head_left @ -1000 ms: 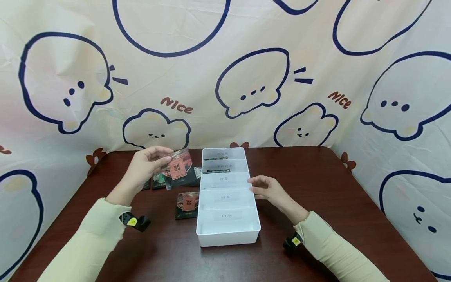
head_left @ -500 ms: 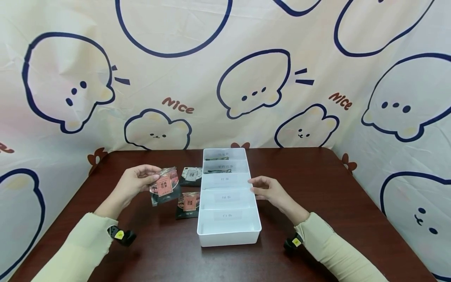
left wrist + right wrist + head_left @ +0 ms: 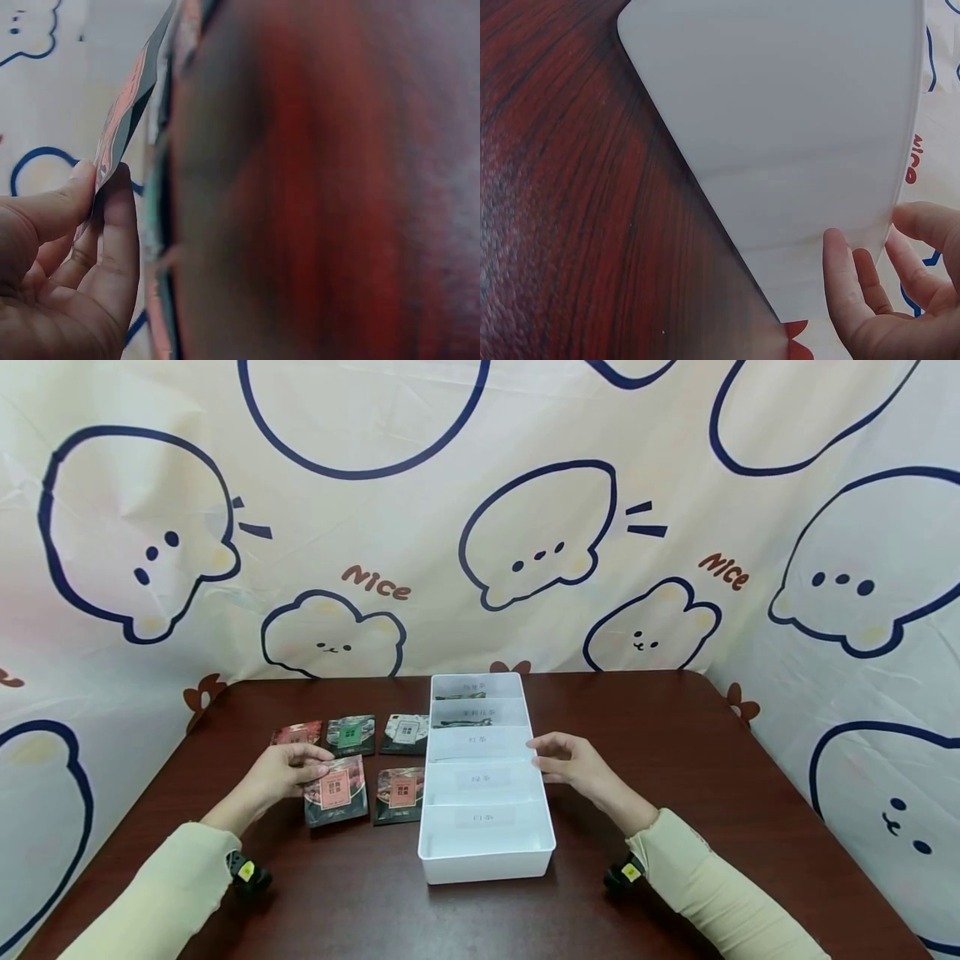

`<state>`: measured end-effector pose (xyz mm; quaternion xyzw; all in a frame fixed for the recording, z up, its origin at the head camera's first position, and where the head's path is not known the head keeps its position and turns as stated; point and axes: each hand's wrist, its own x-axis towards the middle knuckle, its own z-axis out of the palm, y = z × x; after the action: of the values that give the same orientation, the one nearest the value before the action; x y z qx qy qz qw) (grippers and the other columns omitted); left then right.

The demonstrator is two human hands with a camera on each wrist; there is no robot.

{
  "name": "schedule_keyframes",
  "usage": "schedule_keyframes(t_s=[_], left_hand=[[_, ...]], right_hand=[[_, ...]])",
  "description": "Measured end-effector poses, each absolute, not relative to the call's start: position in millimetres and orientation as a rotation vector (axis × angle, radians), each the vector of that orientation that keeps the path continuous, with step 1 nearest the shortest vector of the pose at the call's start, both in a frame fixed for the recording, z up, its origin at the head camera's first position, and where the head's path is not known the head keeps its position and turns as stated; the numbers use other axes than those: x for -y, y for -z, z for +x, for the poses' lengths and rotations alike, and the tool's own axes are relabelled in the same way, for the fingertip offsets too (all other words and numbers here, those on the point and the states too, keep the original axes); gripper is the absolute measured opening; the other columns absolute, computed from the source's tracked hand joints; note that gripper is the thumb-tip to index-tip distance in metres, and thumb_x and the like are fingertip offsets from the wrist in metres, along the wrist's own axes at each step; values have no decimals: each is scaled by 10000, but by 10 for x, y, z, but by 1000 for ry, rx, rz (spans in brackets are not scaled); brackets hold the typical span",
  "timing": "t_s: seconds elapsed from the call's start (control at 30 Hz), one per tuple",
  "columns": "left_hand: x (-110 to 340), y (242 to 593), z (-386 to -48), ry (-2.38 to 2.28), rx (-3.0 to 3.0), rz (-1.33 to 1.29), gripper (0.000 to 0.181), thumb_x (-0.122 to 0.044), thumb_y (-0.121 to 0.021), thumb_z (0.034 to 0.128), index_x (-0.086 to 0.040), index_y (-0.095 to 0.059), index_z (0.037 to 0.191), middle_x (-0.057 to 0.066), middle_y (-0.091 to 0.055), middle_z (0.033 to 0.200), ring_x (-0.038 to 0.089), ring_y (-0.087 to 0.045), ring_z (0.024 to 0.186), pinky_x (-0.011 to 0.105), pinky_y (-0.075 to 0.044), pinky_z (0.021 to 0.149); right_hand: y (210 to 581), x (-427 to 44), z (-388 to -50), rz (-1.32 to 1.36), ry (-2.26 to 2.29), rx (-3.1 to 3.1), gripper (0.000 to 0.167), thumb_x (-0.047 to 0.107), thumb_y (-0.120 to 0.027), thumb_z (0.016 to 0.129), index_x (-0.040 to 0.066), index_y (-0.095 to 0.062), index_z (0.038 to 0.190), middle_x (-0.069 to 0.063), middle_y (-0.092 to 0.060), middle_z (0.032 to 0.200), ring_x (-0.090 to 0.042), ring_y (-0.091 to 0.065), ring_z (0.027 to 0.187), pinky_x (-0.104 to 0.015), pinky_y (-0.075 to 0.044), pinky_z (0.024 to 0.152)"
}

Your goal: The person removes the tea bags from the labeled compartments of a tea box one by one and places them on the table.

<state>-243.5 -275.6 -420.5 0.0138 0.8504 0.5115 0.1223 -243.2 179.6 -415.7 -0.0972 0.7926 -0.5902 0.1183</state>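
Observation:
In the head view my left hand (image 3: 281, 777) pinches the upper left corner of a dark tea bag packet (image 3: 335, 792) with a pink label. The left wrist view shows that packet (image 3: 129, 105) tilted between thumb and fingers; whether its lower edge touches the table cannot be told. My right hand (image 3: 573, 768) rests its fingertips at the right rim of a long white divided box (image 3: 483, 867). Seen from the right wrist, the fingers of that hand (image 3: 900, 277) are loosely bent against the box's outer wall (image 3: 780, 112).
On the dark wooden table (image 3: 360, 910), another pink-labelled packet (image 3: 400, 795) lies beside the box. Behind are a green-labelled packet (image 3: 351, 735), a white-labelled one (image 3: 405, 733) and a red one (image 3: 296, 732) partly behind my left hand. Packets (image 3: 465, 723) show in the box's far compartments.
My left hand has moved the packet leftward, then down and nearer to me, to the left of the other pink-labelled packet. My right hand has stayed at the box rim.

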Motion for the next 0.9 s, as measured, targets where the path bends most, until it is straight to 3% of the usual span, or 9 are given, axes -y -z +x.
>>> schedule_keyframes(t_s=[0.3, 0.9], left_hand=[[2716, 4362, -2483, -1389, -2503, 66, 268, -97, -624, 941, 53, -621, 1163, 72, -665, 943, 139, -611, 771, 353, -570, 671], [2594, 4347, -2555, -1170, -2697, 132, 152, -51, -677, 885, 38, -671, 1008, 113, -678, 865, 155, -630, 708, 333, -540, 607]], right_hand=[[4160, -1798, -2445, -290, 1731, -2308, 354, 109, -670, 909, -9, -594, 1234, -176, -607, 1142, -176, -634, 929, -378, -569, 821], [4165, -1802, -2442, -312, 1740, -2306, 357, 109, -678, 902, -15, -594, 1226, -182, -610, 1147, -173, -632, 931, -386, -569, 820]])
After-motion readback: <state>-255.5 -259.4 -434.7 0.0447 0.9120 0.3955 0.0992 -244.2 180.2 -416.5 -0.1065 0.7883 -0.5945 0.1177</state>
